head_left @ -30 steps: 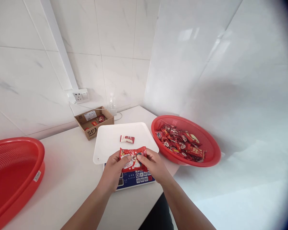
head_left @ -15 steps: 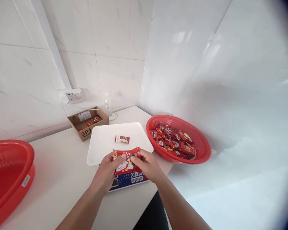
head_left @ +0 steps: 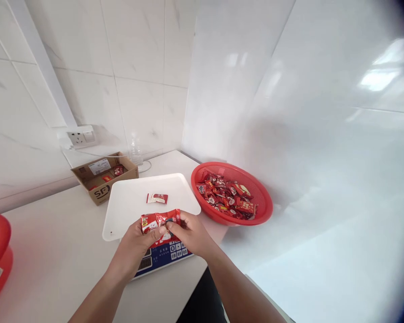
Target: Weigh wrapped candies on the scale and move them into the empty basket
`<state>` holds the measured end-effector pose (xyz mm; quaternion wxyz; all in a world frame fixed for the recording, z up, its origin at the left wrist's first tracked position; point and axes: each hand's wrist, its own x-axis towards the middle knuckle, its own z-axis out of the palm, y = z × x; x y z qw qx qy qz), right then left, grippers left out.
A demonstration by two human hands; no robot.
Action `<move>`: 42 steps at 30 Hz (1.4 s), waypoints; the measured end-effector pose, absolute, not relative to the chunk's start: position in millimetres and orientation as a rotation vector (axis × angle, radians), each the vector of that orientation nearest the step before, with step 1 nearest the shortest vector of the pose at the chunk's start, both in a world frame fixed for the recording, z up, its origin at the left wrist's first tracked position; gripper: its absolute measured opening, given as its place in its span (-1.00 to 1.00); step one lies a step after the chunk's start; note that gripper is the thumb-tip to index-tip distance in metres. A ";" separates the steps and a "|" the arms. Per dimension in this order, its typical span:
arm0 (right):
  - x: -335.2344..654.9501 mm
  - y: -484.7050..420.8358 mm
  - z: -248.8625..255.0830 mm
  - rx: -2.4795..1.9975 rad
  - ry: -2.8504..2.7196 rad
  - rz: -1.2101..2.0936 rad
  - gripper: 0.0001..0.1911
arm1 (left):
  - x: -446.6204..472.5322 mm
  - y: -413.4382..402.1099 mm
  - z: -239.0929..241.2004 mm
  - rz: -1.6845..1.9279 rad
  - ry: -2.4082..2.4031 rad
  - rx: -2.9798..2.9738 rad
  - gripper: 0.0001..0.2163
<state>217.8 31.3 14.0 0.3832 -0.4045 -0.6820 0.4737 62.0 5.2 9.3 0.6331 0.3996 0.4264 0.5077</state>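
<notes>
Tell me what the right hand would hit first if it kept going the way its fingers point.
The right hand points left at the red packet it already grips; just beyond that, probably the left hand, though depth is unclear.

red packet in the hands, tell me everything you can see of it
The red packet is a small, glossy, crinkled pouch, red with white printed figures. It looks like plastic film. The left hand pinches its left part and the right hand its right, thumbs on the front, so the lower half is hidden. It is held roughly upright, facing the camera, over the front edge of the white scale tray, above the blue keypad. Whether it is opened cannot be told.
</notes>
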 end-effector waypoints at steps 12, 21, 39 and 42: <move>220.4 24.9 25.5 -0.900 -1.793 1.271 -0.87 | 60.6 -0.1 13.2 1.166 1.058 0.979 -0.79; 226.7 11.1 26.6 -0.873 -1.828 1.218 -0.78 | 63.8 -16.2 20.6 1.180 1.084 1.048 -0.78; 188.5 -29.2 18.9 -0.927 -1.630 1.294 -0.63 | 32.3 -73.4 20.7 1.276 1.180 1.094 -0.67; 180.9 -29.9 19.0 -0.923 -1.740 1.308 -0.61 | 25.4 -70.2 23.4 1.296 1.160 1.079 -0.68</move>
